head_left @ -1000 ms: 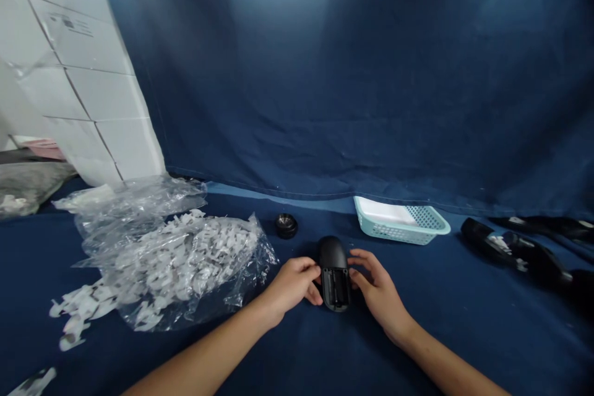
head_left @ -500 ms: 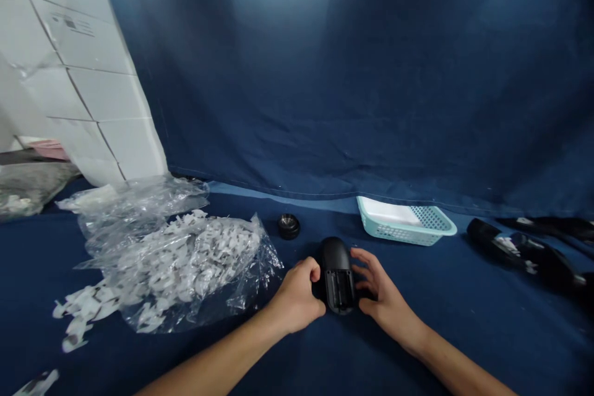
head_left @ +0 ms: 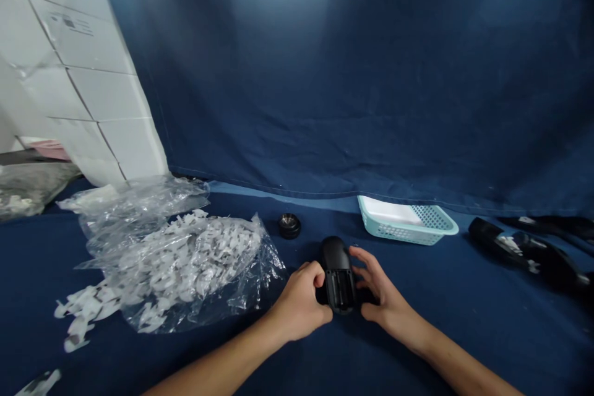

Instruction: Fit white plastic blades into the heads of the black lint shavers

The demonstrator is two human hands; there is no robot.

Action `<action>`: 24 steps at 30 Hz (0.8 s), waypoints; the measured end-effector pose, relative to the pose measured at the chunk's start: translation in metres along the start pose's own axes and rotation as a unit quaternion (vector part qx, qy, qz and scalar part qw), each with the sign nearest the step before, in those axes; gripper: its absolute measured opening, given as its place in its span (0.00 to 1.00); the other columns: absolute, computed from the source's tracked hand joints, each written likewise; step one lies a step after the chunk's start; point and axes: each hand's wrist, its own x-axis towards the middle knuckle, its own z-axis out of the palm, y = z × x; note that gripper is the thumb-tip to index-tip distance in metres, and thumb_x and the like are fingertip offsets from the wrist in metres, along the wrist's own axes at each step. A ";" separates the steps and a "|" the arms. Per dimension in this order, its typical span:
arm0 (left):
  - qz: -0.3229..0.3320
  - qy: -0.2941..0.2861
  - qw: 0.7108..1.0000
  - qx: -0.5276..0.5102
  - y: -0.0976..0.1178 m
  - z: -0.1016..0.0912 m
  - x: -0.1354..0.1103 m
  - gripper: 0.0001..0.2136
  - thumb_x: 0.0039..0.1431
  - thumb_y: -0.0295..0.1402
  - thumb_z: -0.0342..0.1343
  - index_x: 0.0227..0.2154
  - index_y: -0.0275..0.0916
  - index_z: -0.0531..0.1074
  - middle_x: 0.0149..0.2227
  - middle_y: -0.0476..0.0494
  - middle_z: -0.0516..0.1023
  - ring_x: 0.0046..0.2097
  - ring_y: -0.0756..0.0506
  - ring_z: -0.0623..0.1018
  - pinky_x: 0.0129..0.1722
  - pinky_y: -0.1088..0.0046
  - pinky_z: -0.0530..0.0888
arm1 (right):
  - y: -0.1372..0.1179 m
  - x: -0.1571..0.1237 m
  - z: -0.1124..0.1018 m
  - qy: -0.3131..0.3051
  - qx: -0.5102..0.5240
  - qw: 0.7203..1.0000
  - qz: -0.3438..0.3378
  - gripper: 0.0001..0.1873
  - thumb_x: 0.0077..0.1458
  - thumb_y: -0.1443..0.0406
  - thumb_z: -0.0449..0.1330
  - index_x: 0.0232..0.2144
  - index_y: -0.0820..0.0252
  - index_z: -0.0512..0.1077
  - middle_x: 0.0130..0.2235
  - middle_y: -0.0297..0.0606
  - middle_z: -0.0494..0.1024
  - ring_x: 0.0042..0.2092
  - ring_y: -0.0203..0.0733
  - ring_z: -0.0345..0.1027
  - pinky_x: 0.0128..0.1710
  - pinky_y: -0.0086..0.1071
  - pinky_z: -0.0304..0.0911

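Note:
A black plastic housing (head_left: 336, 253), long and rounded at its far end, lies on the blue cloth in front of me. An open slotted recess, like a battery compartment, faces up in its near half. My left hand (head_left: 304, 300) is curled against the housing's left side, its thumb at the near left corner. On the other side, my right hand (head_left: 383, 294) curves with fingers apart, fingertips close to or touching the right edge. A small round black part (head_left: 289, 226) with a shiny hollow sits beyond the left hand.
At left, clear plastic bags (head_left: 185, 272) spill small white pieces (head_left: 88, 306). A light-blue basket (head_left: 403, 232) holding something white stands at back right. Black parts (head_left: 524, 250) lie farther right. A blue curtain (head_left: 325, 74) hangs behind, beside stacked white boxes (head_left: 120, 93).
My left hand has shifted slightly right, its thumb now closer to the housing's near corner. My right hand and the housing have hardly moved.

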 end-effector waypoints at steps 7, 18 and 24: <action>0.000 0.016 1.000 -0.005 -0.002 0.003 -0.002 0.22 0.34 0.26 0.66 0.24 0.40 0.55 0.28 0.56 0.60 0.30 0.51 0.59 0.27 0.76 0.54 | -0.010 -0.005 0.003 -0.046 -0.013 0.999 0.018 0.50 0.47 0.73 0.62 0.65 0.46 0.40 0.39 0.33 0.75 0.41 0.45 0.68 0.44 0.41 0.61; -0.013 0.017 0.996 -0.082 -0.007 0.007 -0.005 0.26 0.40 0.21 0.62 0.43 0.41 0.60 0.38 0.52 0.66 0.23 0.56 0.62 0.21 0.79 0.59 | 0.000 -0.006 0.006 -0.003 -0.133 0.991 -0.022 0.50 0.48 0.69 0.64 0.66 0.51 0.41 0.47 0.40 0.73 0.45 0.47 0.70 0.50 0.47 0.62; 0.059 0.052 0.997 -0.012 -0.014 0.010 -0.011 0.37 0.41 0.26 0.65 0.57 0.45 0.59 0.49 0.44 0.66 0.36 0.47 0.73 0.40 0.67 0.72 | 0.018 -0.005 0.006 0.068 -0.260 0.961 -0.063 0.53 0.44 0.62 0.69 0.66 0.51 0.46 0.66 0.45 0.57 0.65 0.57 0.52 0.63 0.55 0.46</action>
